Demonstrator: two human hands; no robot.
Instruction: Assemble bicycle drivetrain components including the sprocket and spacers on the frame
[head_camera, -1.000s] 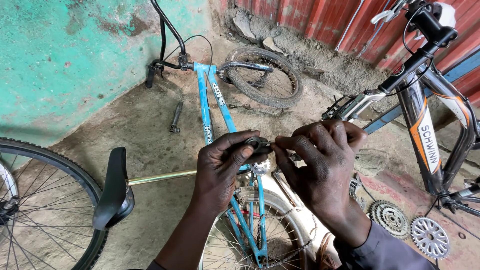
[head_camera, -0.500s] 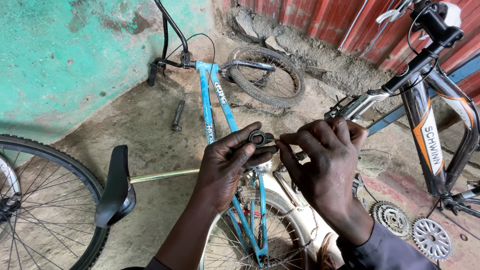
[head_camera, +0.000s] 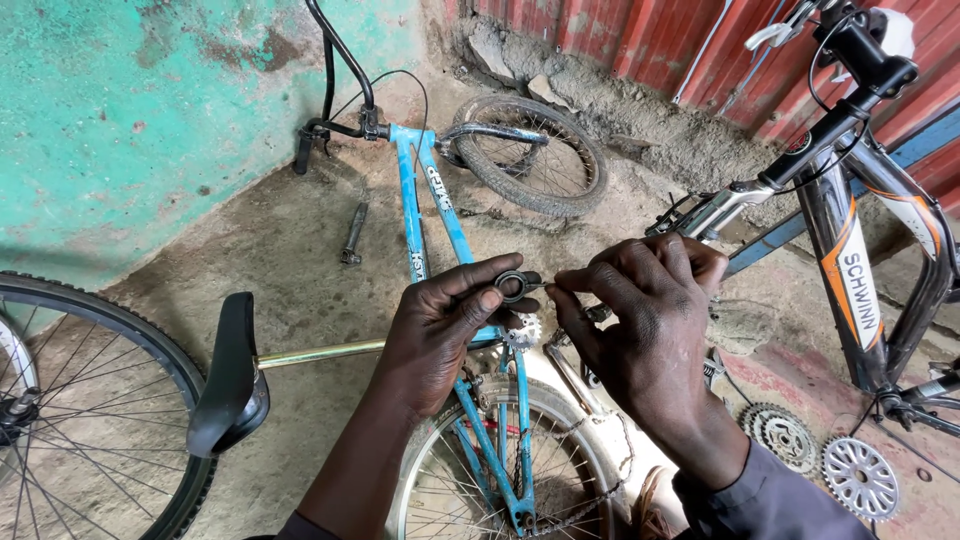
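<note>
A small dark ring (head_camera: 511, 286), round with an open centre, is held up at the middle of the view, above the blue bicycle frame (head_camera: 432, 205) that lies on the dirt floor (head_camera: 290, 270). The ring is pinched between the thumb and fingertips of the left hand (head_camera: 440, 335), which is closed around its lower and left edge. The right hand (head_camera: 640, 340) is brought in from the right, with its thumb and forefinger closed to a fine pinch just beside the ring; whether a small part is gripped there or the ring itself is touched cannot be told. Both forearms are seen entering from the bottom edge, the right one in a dark sleeve (head_camera: 770, 495).

Directly beneath the hands, a small toothed sprocket (head_camera: 522, 330) is seen on the blue frame, and a spoked wheel (head_camera: 500, 470) with a chain is shown below it. A black saddle (head_camera: 228, 375) on a brass-coloured seat post (head_camera: 320, 353) is laid to the left, near a large tyred wheel (head_camera: 90, 400) at the left edge. A smaller wheel (head_camera: 540, 150) is set at the frame's far end, near a red corrugated wall (head_camera: 640, 40). A second bicycle, black with orange and white (head_camera: 850, 250), stands at the right. Two loose chainrings (head_camera: 820, 455) lie on the ground at the lower right. A short metal peg (head_camera: 353, 232) lies beside the blue frame.
</note>
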